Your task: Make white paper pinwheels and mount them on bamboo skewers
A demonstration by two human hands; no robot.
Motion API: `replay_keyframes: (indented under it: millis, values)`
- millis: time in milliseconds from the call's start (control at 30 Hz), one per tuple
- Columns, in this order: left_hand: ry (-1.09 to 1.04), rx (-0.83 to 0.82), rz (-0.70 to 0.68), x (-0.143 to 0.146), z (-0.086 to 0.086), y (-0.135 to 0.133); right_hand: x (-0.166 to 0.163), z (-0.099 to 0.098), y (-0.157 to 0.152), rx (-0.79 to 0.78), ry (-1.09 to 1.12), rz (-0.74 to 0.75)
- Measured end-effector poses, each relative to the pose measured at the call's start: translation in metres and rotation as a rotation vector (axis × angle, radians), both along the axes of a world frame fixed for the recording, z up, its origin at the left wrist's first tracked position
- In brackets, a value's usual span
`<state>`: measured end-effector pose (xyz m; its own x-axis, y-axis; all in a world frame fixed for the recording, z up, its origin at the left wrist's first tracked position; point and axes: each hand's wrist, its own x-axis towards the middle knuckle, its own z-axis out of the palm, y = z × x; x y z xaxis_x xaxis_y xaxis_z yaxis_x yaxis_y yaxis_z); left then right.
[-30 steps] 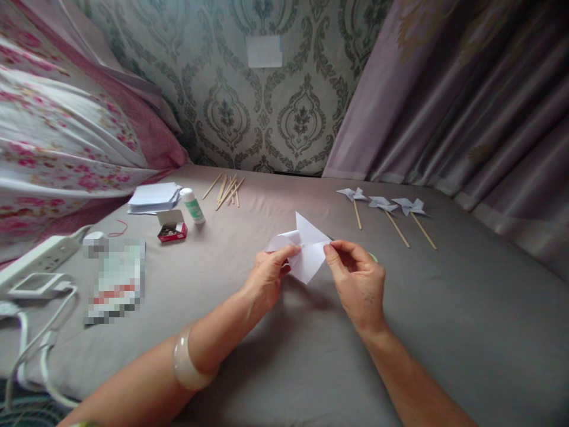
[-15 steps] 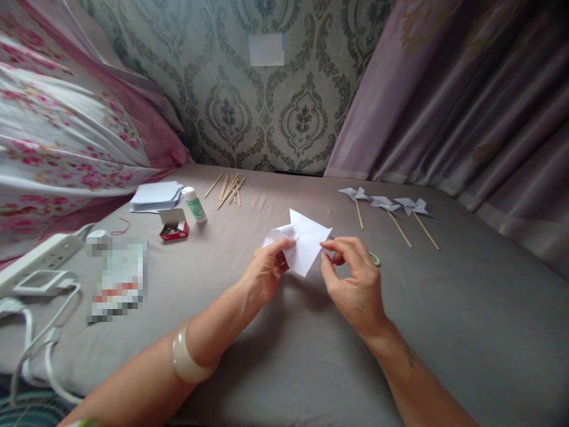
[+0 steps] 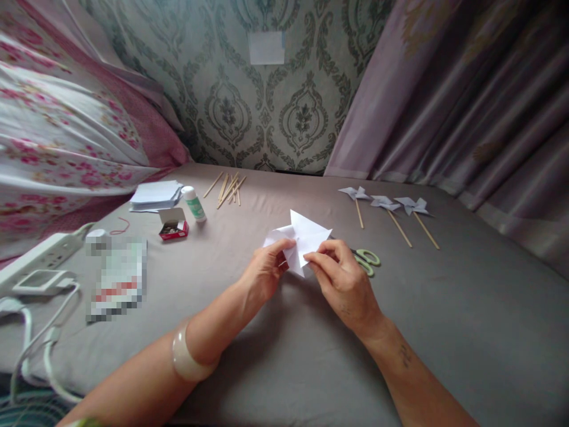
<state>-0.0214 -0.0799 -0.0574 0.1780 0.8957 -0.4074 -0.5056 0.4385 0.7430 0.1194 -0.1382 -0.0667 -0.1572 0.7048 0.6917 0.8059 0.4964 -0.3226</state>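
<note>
A white paper pinwheel (image 3: 309,228), partly folded, is held up between my hands over the grey cloth. My left hand (image 3: 269,267) grips its left side, the thumb pressed near the centre. With thumb and forefinger pinched, my right hand (image 3: 340,279) holds a lower right corner of the paper and folds it toward the middle. Fingers hide part of the left and lower edges. Just behind my right hand lie scissors (image 3: 367,259) with green handles, their blades mostly covered.
Three finished pinwheels on sticks (image 3: 386,204) lie at the back right. Loose wooden sticks (image 3: 229,191), a paper stack (image 3: 155,196), a white-and-green glue bottle (image 3: 194,204) and a small red box (image 3: 174,230) sit back left. A power strip (image 3: 48,258) with cables runs along the left edge.
My right hand has moved left, bringing a paper corner inward toward the centre. More of the green scissors now shows. My left hand has stayed in place.
</note>
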Motion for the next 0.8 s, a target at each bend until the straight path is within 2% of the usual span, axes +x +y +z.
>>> replay_keyframes:
  millis: [333,467,800]
  values:
    - [0.096,0.096,-0.013,0.003,-0.01,-0.004,-0.003,0.005,0.0,0.006,0.181,-0.001]
    - [0.119,0.118,-0.041,0.004,-0.011,-0.006,-0.003,0.006,0.001,-0.023,0.251,-0.063]
    - [0.138,0.166,-0.112,0.006,-0.014,-0.009,-0.002,0.006,0.0,-0.061,0.224,-0.112]
